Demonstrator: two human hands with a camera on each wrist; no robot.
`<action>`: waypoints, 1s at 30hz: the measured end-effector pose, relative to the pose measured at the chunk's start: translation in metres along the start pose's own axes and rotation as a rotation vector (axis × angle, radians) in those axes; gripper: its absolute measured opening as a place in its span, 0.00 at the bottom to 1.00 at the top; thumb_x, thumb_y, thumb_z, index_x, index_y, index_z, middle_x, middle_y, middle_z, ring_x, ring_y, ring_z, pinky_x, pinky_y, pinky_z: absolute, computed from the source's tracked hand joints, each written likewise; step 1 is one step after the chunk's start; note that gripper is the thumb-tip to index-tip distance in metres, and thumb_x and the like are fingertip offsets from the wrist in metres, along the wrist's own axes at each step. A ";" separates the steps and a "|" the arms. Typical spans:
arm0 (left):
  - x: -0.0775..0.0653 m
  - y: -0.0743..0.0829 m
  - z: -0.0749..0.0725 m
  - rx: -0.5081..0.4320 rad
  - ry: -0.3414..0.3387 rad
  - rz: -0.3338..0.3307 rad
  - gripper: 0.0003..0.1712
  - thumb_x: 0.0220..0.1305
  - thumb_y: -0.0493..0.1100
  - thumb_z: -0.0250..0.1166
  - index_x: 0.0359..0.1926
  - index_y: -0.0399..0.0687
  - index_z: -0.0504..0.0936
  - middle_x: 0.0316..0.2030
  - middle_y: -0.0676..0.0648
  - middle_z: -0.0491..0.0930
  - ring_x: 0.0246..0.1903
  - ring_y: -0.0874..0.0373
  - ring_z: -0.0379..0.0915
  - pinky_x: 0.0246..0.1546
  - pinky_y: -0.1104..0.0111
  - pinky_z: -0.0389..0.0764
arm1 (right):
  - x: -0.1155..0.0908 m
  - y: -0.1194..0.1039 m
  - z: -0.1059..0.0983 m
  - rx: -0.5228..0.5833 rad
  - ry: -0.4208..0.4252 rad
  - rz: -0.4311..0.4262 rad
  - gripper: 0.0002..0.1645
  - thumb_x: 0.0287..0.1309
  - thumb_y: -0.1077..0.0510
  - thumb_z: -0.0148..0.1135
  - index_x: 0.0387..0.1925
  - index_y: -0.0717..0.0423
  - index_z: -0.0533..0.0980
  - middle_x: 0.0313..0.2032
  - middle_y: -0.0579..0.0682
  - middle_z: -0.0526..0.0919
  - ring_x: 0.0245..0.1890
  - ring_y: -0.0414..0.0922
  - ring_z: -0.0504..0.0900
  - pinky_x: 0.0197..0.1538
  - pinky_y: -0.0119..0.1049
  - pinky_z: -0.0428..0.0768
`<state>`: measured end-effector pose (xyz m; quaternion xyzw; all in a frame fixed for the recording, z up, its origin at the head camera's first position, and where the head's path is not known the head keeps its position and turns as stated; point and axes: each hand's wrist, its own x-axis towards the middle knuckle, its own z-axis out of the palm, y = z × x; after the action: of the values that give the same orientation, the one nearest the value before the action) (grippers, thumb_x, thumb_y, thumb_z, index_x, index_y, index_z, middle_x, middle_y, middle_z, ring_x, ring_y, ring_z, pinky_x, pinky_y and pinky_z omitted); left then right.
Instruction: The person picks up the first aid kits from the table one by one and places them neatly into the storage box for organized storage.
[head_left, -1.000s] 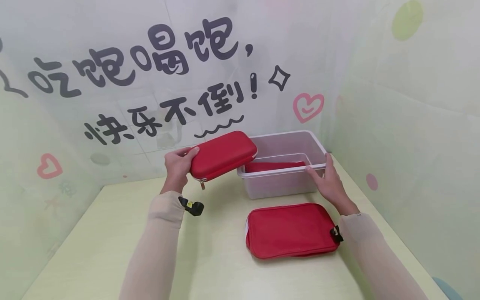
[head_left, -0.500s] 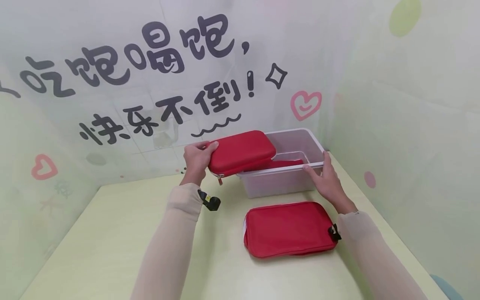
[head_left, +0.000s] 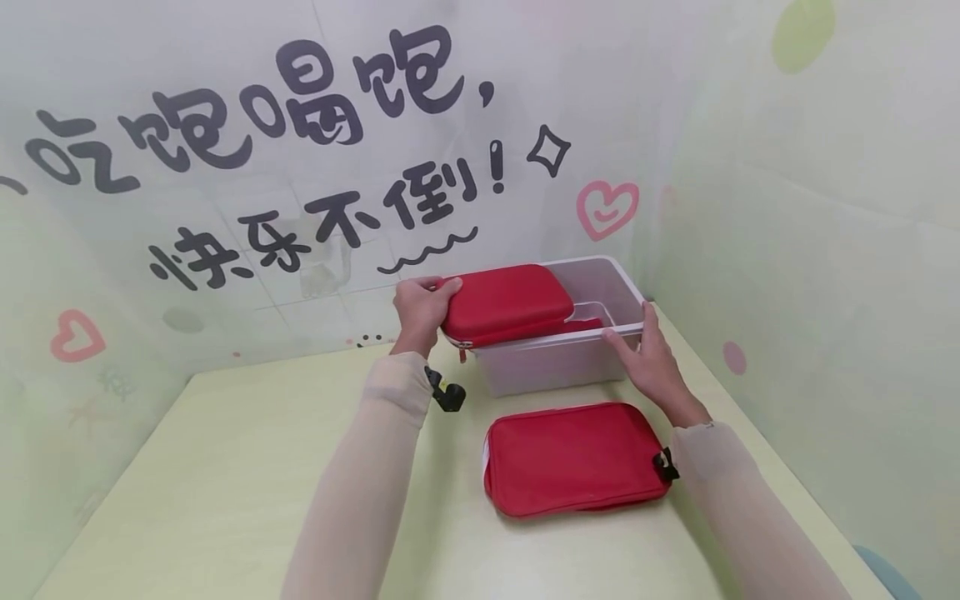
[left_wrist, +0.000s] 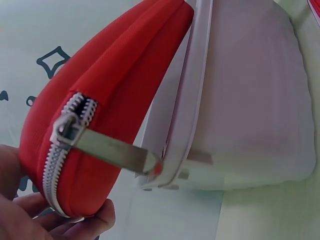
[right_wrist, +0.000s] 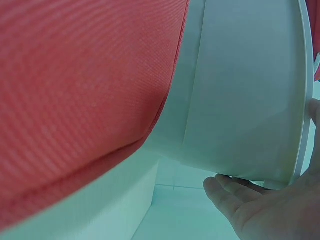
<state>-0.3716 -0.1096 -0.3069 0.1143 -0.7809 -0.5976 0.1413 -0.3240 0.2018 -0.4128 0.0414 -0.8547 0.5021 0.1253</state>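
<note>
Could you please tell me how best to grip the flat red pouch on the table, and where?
Probably by the left edge of the pouch, from the left, pinched above and below: it lies flat with that end free, while the black wrist device overlaps its right end in the head view and the bin stands beyond it.

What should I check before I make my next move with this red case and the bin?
1. Left grip secure on the red case: ok, thumb and fingers pinch its left end.
2. Right grip on the bin: ok, it holds the right end.
3. Case wholly over the bin: not ok, its left end overhangs.
4. Zipper fully closed: not ok, its teeth part beside the pull.
5. Room inside: cannot tell, the case partly hides a red item there.
6. Red pouch apart from the bin: ok.
</note>
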 end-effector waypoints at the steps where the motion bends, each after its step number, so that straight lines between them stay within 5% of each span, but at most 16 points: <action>1: 0.000 0.001 0.002 0.001 0.002 0.004 0.25 0.62 0.43 0.71 0.57 0.36 0.82 0.48 0.36 0.82 0.40 0.47 0.85 0.41 0.63 0.86 | 0.000 0.000 0.000 -0.002 0.001 0.002 0.55 0.67 0.37 0.56 0.79 0.51 0.35 0.72 0.63 0.56 0.72 0.61 0.56 0.68 0.68 0.57; 30: -0.011 0.019 0.055 0.057 -0.013 0.080 0.27 0.63 0.43 0.70 0.61 0.38 0.79 0.51 0.38 0.81 0.46 0.46 0.81 0.48 0.60 0.84 | -0.002 0.001 0.001 0.019 -0.016 0.000 0.54 0.68 0.38 0.55 0.79 0.48 0.35 0.73 0.61 0.56 0.72 0.60 0.56 0.68 0.68 0.57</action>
<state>-0.3813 -0.0511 -0.3032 0.0831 -0.8026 -0.5696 0.1568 -0.3224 0.2016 -0.4150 0.0467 -0.8509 0.5098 0.1182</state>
